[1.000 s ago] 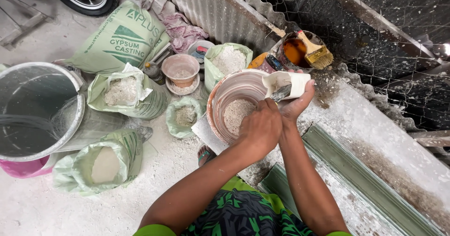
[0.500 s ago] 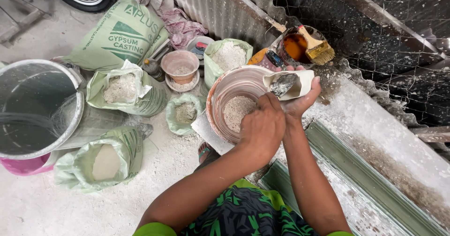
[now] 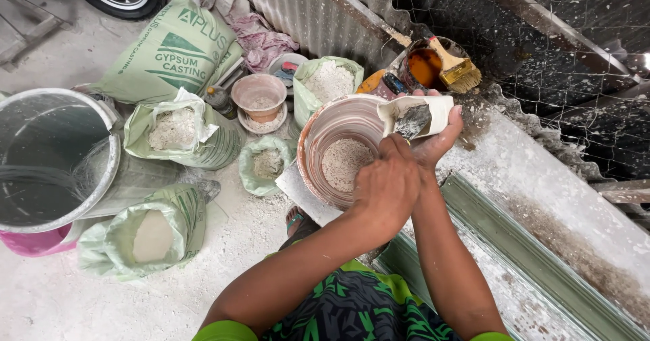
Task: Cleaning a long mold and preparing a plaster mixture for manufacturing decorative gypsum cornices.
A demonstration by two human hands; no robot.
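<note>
Right hand [image 3: 437, 141] is gripping a white cup [image 3: 414, 116] over the bowl [image 3: 338, 148]; left hand [image 3: 387, 185] is clamping the bowl's rim.

Glossy, seemingly plastic bowl [image 3: 338, 153], powder-dusted

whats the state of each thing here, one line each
left hand: gripping the bowl's near rim
right hand: holding a white cup, tilted over the bowl
white cup: grey powder inside
bowl: part filled with powder
open sacks: hold white powder
metal bucket: no powder inside
</note>
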